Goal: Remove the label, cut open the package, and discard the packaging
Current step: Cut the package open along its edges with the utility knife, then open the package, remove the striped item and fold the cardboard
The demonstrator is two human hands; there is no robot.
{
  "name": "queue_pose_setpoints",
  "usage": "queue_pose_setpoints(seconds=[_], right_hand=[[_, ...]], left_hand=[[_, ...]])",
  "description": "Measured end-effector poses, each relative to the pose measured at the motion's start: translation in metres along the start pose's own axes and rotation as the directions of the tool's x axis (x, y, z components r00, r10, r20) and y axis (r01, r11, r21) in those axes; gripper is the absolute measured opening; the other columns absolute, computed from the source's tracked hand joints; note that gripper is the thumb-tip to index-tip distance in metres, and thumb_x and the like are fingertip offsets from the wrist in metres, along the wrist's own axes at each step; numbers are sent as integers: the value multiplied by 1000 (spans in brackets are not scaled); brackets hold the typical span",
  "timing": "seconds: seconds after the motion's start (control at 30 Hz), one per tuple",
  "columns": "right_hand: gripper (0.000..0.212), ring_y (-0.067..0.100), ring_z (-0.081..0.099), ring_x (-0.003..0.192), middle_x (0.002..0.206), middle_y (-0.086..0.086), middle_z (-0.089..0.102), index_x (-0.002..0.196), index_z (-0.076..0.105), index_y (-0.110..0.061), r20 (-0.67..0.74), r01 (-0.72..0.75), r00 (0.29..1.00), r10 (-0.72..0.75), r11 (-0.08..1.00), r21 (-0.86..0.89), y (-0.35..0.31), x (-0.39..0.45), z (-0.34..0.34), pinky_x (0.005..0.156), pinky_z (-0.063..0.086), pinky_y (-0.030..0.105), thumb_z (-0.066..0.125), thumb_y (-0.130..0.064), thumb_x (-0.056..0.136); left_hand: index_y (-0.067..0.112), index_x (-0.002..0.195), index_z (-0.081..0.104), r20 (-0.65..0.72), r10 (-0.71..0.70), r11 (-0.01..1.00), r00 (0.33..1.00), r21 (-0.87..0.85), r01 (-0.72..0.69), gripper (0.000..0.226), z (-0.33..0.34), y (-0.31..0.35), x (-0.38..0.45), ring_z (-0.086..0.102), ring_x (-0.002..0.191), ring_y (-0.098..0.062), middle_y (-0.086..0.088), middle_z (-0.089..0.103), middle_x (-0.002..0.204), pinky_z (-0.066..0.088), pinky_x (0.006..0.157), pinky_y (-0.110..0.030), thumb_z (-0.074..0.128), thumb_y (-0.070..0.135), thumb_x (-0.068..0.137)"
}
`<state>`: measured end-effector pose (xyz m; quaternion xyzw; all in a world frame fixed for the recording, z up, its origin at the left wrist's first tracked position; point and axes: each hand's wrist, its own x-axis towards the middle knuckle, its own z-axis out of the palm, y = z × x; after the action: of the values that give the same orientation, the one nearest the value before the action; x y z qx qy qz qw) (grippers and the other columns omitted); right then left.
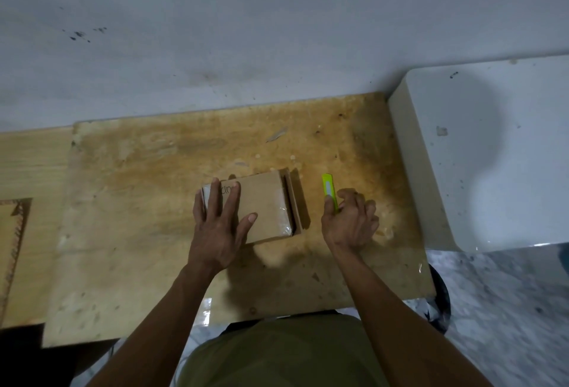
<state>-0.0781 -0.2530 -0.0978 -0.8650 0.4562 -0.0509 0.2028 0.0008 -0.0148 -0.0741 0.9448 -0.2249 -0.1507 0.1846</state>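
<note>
Left hand [220, 226] flat and spread wide on the cardboard package [257, 206], at the middle of the worn wooden table [154, 171]. Right hand [349, 221] just beside, curled around the green cutter [328, 191]. Package flap at right raised; contents not visible.

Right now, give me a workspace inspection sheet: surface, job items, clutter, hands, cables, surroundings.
Surface: worn, stained wooden board used as worktop.
Job's things: cardboard package lies flat, clear tape at its right end; yellow-green utility knife beside it, to its right.
Clutter: cardboard piece at left edge; small scraps on the board.
Hands: left hand flat on the package; right hand gripping the knife's near end.
Cables: nothing seen.
Surroundings: white appliance to the right; grey wall behind; dark bin partly under the board.
</note>
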Motion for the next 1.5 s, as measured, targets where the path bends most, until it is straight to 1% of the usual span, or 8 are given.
queue_pose_setpoints(seconds=[0.23, 0.47, 0.73, 0.87, 1.07, 1.23, 1.37, 1.5], right_hand=[[26, 22, 55, 109, 111, 1, 66, 116, 65, -19, 60, 355, 916, -397, 871, 339, -41, -32, -27, 98, 43, 35, 61, -30, 92], [47, 20, 35, 138, 153, -3, 41, 145, 45, -19, 237, 543, 765, -599, 798, 263, -49, -55, -10, 108, 37, 37, 47, -31, 99], [62, 13, 23, 147, 163, -8, 18, 154, 22, -27, 354, 329, 796, -491, 841, 429, -40, -69, -9, 115, 35, 40, 46, -42, 99], [59, 13, 39, 139, 154, -8, 37, 151, 22, -36, 367, 221, 816, -447, 828, 516, -39, -71, -12, 107, 43, 48, 47, -46, 98], [54, 14, 31, 141, 153, -12, 37, 148, 21, -47, 324, 294, 832, -450, 854, 429, -47, -65, -25, 114, 27, 55, 39, -56, 97], [59, 12, 39, 136, 148, -16, 41, 144, 28, -50, 310, 173, 851, -423, 785, 594, -65, -46, -34, 109, 39, 51, 35, -73, 90], [70, 14, 42, 135, 145, -15, 42, 144, 32, -44, 344, 121, 814, -469, 715, 688, -78, -24, -37, 104, 47, 48, 50, -73, 83], [82, 16, 41, 137, 152, -4, 37, 147, 26, -41, 419, 142, 737, -530, 727, 672, -79, -14, -37, 97, 51, 30, 60, -71, 78]], left_hand=[[30, 159, 5, -80, -33, 999, 996, 4, 33, 78, -4, 6, -8, -19, 153, -27, -8, -13, 167, -9, 123, -53, 30, 67, 95], [12, 147, 37, -185, -124, 991, 975, -65, 114, 68, 0, 1, -34, 35, 139, -37, -19, 36, 151, 36, 111, -57, 45, 56, 96], [22, 157, 16, -78, -161, 965, 984, -222, 140, 82, -3, -10, -39, 19, 152, -26, -8, 11, 167, 26, 119, -57, 43, 66, 93], [18, 154, 25, -105, -180, 950, 978, -276, 145, 83, -5, -14, -42, 27, 149, -26, -10, 25, 163, 32, 116, -57, 51, 65, 91], [38, 150, 22, -169, -166, 898, 971, -432, 78, 69, -20, -2, -39, 30, 148, -23, -4, 34, 159, 24, 116, -62, 47, 64, 91], [48, 148, 24, -99, -292, 721, 951, -676, 150, 70, -39, 5, -16, 38, 142, -23, 7, 37, 157, 29, 115, -61, 46, 75, 87], [27, 138, 40, -89, -305, 547, 948, -832, 98, 71, -59, 12, 2, 55, 121, -2, 16, 53, 132, 56, 94, -35, 62, 63, 80], [21, 133, 45, -102, -328, 629, 939, -765, 137, 64, -63, 11, 6, 58, 108, 2, 18, 56, 119, 54, 79, -15, 66, 52, 81]])
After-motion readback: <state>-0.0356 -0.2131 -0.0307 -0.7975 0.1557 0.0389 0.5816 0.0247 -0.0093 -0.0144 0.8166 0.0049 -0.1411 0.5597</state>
